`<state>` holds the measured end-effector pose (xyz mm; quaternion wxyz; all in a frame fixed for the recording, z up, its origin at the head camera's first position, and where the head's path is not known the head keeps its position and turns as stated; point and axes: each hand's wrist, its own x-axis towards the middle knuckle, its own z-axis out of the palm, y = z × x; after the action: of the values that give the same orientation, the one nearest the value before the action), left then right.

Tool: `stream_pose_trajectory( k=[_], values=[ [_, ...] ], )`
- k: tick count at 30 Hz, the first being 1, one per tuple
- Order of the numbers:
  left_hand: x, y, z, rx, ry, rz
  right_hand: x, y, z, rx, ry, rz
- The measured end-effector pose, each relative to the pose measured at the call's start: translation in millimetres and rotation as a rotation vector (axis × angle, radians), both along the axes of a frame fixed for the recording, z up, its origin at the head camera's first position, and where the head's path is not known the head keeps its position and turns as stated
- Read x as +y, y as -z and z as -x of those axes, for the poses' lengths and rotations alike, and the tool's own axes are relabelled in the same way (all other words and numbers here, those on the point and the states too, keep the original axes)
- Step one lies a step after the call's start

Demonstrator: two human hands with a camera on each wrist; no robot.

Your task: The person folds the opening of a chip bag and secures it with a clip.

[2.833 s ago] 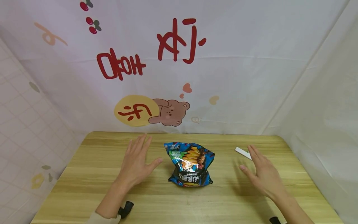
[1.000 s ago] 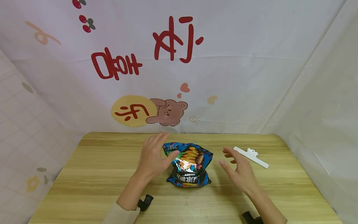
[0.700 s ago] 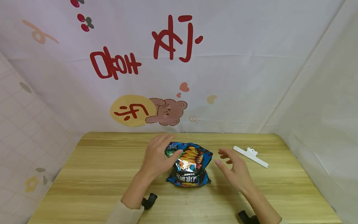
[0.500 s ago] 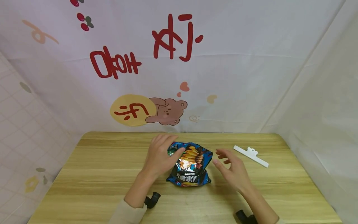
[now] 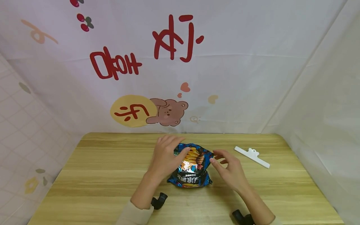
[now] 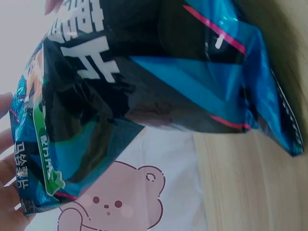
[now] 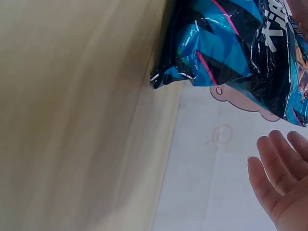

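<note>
A blue and black bag of potato chips [image 5: 191, 170] stands at the middle of the wooden table. My left hand [image 5: 167, 157] is at its upper left, overlapping that corner in the head view, with the thumb spread over the front. The left wrist view shows its fingers [image 6: 6, 192] along the far side of the bag's top edge. My right hand [image 5: 232, 172] reaches the upper right corner, thumb and forefinger tips right at the edge. In the right wrist view its fingers [image 7: 284, 159] are loosely extended, with a gap below the bag [image 7: 226, 53].
A white clip [image 5: 253, 157] with a long straight bar lies on the table [image 5: 98, 175] to the right of the right hand. White printed cloth [image 5: 239, 78] hangs behind the table and along both sides. Black wrist mounts [image 5: 159, 201] sit below the hands.
Both hands have moved inward from either side of the bag to its upper corners. The clip, partly hidden by the right hand at first, now shows fully. The bag stays in place.
</note>
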<state>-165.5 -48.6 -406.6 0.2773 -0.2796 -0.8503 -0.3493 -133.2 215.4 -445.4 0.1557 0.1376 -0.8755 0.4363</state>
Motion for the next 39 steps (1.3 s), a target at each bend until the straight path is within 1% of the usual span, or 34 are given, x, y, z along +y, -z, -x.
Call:
stream_pose_trajectory(
  k=[10,17,22,26,31,34,39],
  values=[
    [5,-1.0,0.2,0.021,-0.019,-0.002,-10,-3.0,5.2,0.009,-0.003,0.044],
    [8,1.6,0.8,0.024,-0.016,-0.004,-11,-2.5,4.3,-0.011,0.000,0.076],
    [9,3.1,1.3,0.020,-0.013,0.006,-11,-2.3,3.6,0.016,-0.009,0.093],
    [10,1.5,0.8,0.010,-0.019,0.020,-10,-0.2,4.0,0.054,-0.008,0.087],
    [12,0.5,1.3,0.005,-0.014,0.016,-7,3.3,6.2,0.093,0.011,0.048],
    [12,0.8,2.1,0.015,-0.017,0.009,-5,4.5,7.4,0.112,0.021,0.020],
    [13,2.3,3.4,0.034,-0.029,0.007,-3,4.3,8.1,0.120,0.026,-0.005]
  ],
)
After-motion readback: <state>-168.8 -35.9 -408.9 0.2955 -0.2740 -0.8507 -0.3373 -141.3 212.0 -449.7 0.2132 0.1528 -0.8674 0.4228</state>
